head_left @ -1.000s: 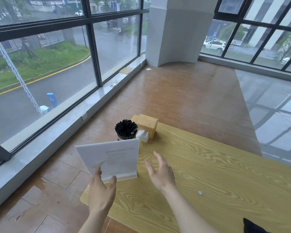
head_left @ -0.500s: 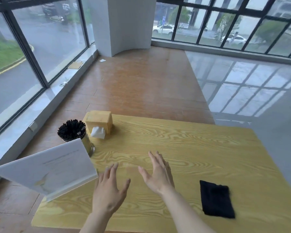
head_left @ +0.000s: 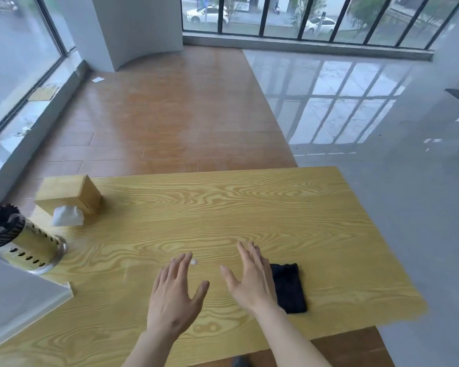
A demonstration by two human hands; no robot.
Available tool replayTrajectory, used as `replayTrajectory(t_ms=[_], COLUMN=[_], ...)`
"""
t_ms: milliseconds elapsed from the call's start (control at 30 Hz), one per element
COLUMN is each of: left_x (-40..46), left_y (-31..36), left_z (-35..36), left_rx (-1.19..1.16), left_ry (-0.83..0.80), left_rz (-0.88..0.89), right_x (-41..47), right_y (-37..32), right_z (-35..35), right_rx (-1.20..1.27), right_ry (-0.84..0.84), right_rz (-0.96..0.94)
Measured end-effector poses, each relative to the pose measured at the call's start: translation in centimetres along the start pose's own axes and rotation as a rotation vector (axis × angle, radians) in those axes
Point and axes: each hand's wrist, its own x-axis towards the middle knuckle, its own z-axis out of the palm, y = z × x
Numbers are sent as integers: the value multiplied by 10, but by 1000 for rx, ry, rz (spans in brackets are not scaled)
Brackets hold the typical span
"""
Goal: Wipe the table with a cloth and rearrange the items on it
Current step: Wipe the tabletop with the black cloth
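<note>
A folded black cloth (head_left: 289,287) lies on the yellow wood-grain table (head_left: 223,207), near its front right. My right hand (head_left: 252,279) hovers open just left of the cloth, its edge over the cloth's left side. My left hand (head_left: 175,295) is open beside it, holding nothing. A small white crumb (head_left: 194,262) lies by my left fingertips. At the table's left stand a wooden tissue box (head_left: 69,194) with a tissue sticking out, a metal holder of black sticks (head_left: 19,242), and a white sign stand (head_left: 19,303).
The table's right and far edges drop to a grey glossy floor (head_left: 382,128) and brown tiles (head_left: 170,115). Large windows run along the left and the back, with a white pillar (head_left: 133,27) between them.
My left hand has let go of the white sign stand, which now stands at the left. The view has swung right; both open hands have moved toward the black cloth.
</note>
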Motion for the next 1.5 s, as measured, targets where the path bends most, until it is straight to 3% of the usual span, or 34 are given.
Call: replayTrajectory(t_ms=[400,733,1000,1200,1500], left_x=[24,21,14,9,2], left_y=[78,79,12,-64,-153], left_z=[117,177,131,91,56], left_rx=[117,173,121,130,136], left_ry=[-110,-160,72,196,254], left_rz=[179,134,10,-132,-305], right_x=[16,27,34,44,67], right_y=[141,182,175,166,86], right_z=[-6,42,71,89,138], right_rx=[-225,-364,-430,-386,-269], right_ry=[122,140,198,264,271], right_rz=[21,-74,-40,-159,-214])
